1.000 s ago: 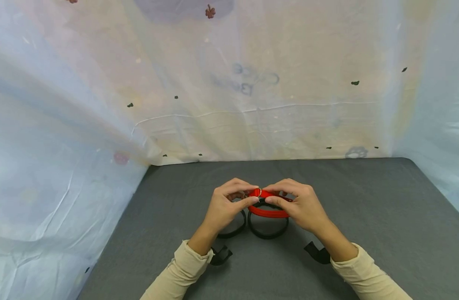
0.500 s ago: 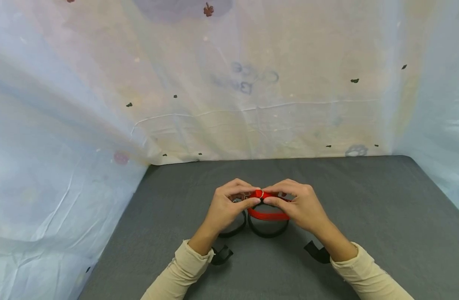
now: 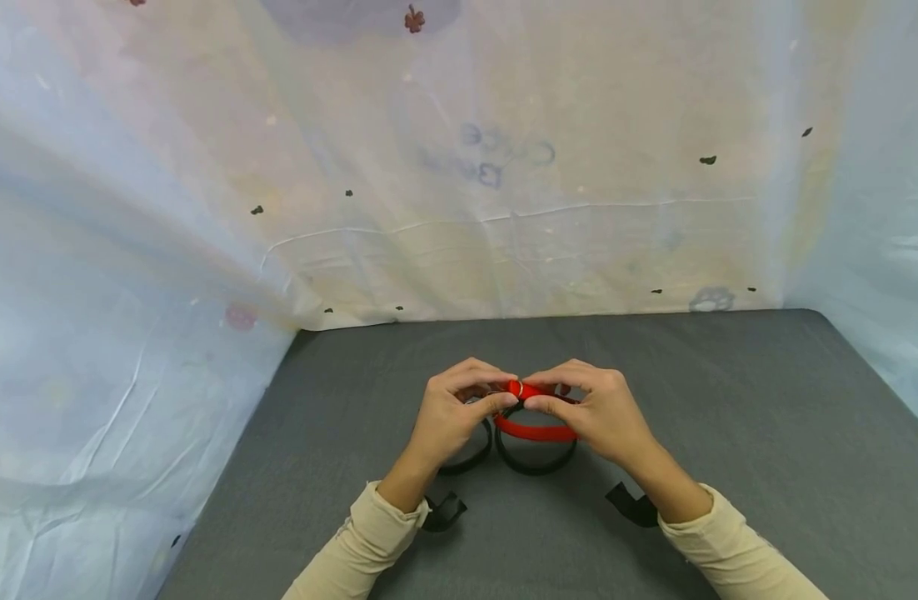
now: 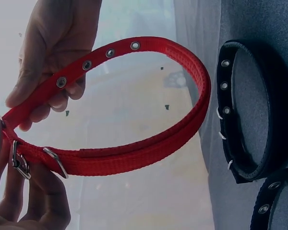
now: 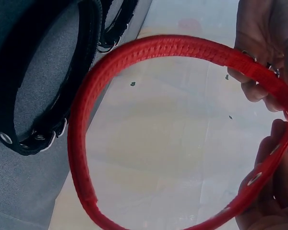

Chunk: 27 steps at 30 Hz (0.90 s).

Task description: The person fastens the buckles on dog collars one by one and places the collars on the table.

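Observation:
A red collar (image 3: pixel 536 432), bent into a loop, is held up between both hands above the table. My left hand (image 3: pixel 451 408) pinches it at the metal buckle (image 4: pixel 20 163), with a metal keeper ring (image 4: pixel 55 162) beside it. My right hand (image 3: pixel 597 412) pinches the strap end with the metal eyelets (image 4: pixel 87 65). The two ends meet at the fingertips; the strap's tip is hidden there, so how far it sits in the buckle cannot be told. Behind and below lies a black collar (image 3: pixel 536 471), with a second black collar (image 3: pixel 466 464) to its left.
A grey cloth-covered table (image 3: pixel 729 433) bears the black collars. Pale printed sheeting (image 3: pixel 504 258) hangs behind and along both sides. Black straps (image 3: pixel 444 512) show by each wrist, at the cream sleeves (image 3: pixel 369 533).
Both hands keep their grip and barely move. The right thumb has shifted slightly left toward the left fingertips, and the red collar's loop has tilted a little.

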Tool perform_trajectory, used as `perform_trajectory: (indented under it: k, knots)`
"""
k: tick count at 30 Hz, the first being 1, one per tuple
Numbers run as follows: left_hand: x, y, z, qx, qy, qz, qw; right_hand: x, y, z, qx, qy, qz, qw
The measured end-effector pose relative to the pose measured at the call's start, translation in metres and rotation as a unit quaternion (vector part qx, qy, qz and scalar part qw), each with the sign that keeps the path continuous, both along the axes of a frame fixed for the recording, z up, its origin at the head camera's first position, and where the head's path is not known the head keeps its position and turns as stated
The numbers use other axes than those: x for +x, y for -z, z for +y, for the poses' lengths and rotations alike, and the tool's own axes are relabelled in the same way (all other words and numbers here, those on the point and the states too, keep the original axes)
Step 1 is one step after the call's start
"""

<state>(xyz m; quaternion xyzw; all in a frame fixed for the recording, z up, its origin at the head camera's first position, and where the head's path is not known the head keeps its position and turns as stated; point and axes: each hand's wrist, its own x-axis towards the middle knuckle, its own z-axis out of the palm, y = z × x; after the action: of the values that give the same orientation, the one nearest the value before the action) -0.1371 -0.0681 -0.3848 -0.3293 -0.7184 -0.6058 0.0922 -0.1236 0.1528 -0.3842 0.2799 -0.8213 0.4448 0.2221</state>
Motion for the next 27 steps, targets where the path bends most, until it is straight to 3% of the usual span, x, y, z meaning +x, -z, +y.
perform_trajectory:
  k: [8,12,17,27]
  knots:
    - [0.0,-0.002,0.0,-0.002,-0.004,0.012,0.9999,0.001,0.0,-0.002,-0.008,-0.006,-0.002,0.9999]
    - [-0.001,-0.003,-0.001,0.006,-0.02,0.018,0.9996,0.0,-0.002,0.001,-0.001,-0.009,-0.014,0.9999]
    - [-0.003,-0.007,-0.005,0.031,-0.051,0.003,0.9982,-0.002,-0.005,0.012,0.005,0.001,-0.029,0.9996]
    - [-0.004,-0.016,-0.009,0.071,-0.056,-0.011,0.9959,-0.002,-0.01,0.025,0.019,-0.003,-0.032,0.9993]
